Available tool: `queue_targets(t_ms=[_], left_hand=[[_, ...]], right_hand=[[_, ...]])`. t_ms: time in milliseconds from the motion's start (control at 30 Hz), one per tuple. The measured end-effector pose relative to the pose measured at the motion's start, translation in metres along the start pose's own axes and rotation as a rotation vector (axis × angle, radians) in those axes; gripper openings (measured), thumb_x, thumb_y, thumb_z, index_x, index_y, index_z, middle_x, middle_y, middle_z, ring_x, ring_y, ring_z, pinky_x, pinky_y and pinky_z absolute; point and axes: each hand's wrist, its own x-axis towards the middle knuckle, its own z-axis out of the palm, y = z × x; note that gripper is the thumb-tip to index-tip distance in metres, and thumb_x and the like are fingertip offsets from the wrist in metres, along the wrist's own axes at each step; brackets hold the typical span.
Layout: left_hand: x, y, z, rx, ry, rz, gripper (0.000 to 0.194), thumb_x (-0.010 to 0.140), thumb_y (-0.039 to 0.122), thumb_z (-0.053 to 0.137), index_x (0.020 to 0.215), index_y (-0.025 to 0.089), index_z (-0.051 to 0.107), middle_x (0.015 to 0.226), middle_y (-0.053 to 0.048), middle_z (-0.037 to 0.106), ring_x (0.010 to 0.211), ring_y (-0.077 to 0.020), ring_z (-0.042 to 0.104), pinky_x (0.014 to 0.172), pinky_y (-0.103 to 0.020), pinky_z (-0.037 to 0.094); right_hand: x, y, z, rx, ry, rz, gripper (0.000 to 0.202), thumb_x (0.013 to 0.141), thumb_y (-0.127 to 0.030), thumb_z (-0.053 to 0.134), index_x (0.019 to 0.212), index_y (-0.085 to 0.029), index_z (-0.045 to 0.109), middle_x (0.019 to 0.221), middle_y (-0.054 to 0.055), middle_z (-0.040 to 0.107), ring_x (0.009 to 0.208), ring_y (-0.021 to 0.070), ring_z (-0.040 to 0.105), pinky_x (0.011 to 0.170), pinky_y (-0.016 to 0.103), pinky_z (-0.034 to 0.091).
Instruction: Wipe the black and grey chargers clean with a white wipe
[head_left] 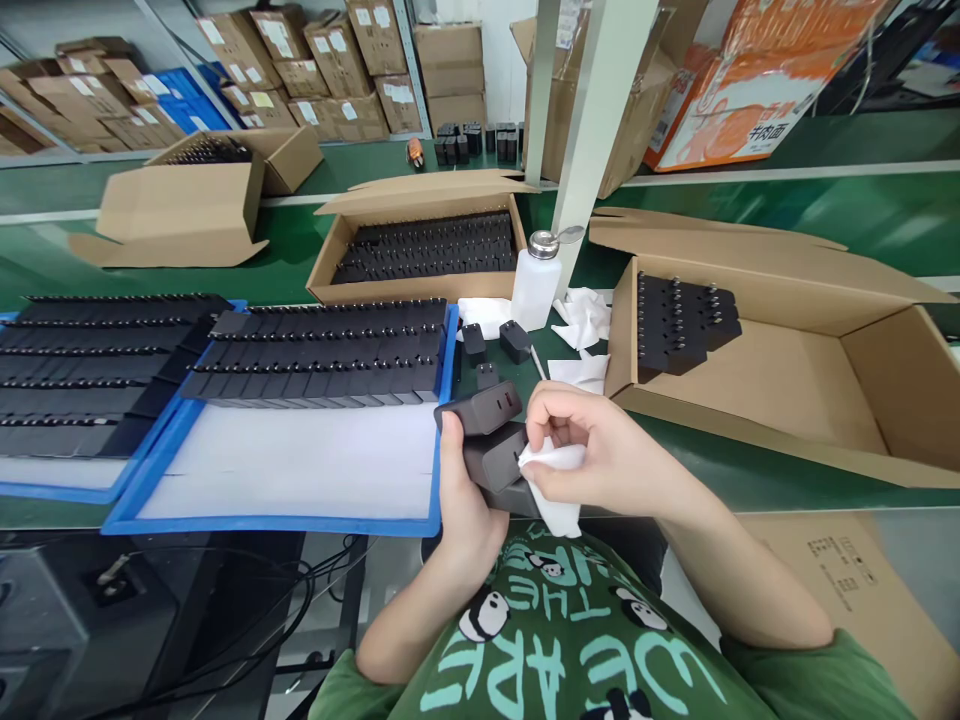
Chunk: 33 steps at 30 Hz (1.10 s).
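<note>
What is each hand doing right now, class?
Left hand: closed around a stack of black chargers.
Right hand: closed, pinching a white wipe against the chargers.

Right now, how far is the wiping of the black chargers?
Looks done: rows of chargers fill about half of the blue tray. In hand: the left hand holds a stack of chargers while the right hand presses a white wipe on them. Left: loose chargers near the bottle, perhaps the full box.

Green bench [750,470] carries blue trays [300,522], cardboard boxes [862,400], a bottle [535,285].
</note>
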Motion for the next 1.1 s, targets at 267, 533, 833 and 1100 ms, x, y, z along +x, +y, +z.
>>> queue_targets(t_ms=[267, 533, 833, 1100], left_hand=[[0.004, 0.018, -0.006, -0.043, -0.057, -0.103, 0.060, 0.077, 0.076, 0.063, 0.091, 0.019, 0.072, 0.069, -0.005, 0.069, 0.064, -0.0198, 0.067, 0.066, -0.030, 0.055], [0.000, 0.025, -0.005, -0.045, -0.103, -0.121, 0.057, 0.077, 0.077, 0.062, 0.079, 0.020, 0.069, 0.069, -0.006, 0.066, 0.066, -0.0205, 0.065, 0.063, -0.033, 0.057], [0.000, 0.028, -0.008, -0.022, -0.131, -0.007, 0.058, 0.073, 0.078, 0.066, 0.091, 0.023, 0.071, 0.067, -0.004, 0.067, 0.064, -0.0204, 0.065, 0.062, -0.031, 0.058], [-0.007, 0.023, -0.003, -0.004, -0.139, -0.110, 0.060, 0.075, 0.077, 0.064, 0.088, 0.020, 0.074, 0.072, -0.005, 0.068, 0.067, -0.0201, 0.067, 0.065, -0.031, 0.057]], right_hand=[[-0.015, 0.073, -0.006, -0.232, 0.295, -0.123, 0.005, 0.089, -0.021, 0.058, 0.085, -0.021, 0.057, 0.086, 0.002, 0.056, 0.077, 0.0154, 0.060, 0.069, 0.030, 0.054], [-0.033, 0.074, 0.011, -0.509, 0.404, -0.220, 0.025, 0.092, -0.020, 0.060, 0.116, -0.024, 0.065, 0.121, 0.010, 0.066, 0.114, 0.0252, 0.062, 0.099, 0.043, 0.050], [-0.068, 0.130, 0.000, -0.773, 0.532, 0.190, 0.018, 0.089, -0.031, 0.058, 0.093, -0.016, 0.066, 0.079, 0.007, 0.065, 0.053, 0.0174, 0.057, 0.050, 0.031, 0.048], [-0.089, 0.080, -0.016, -0.424, 0.475, 0.163, 0.030, 0.094, -0.036, 0.060, 0.120, -0.021, 0.059, 0.086, 0.006, 0.071, 0.063, 0.0168, 0.065, 0.055, 0.028, 0.057]])
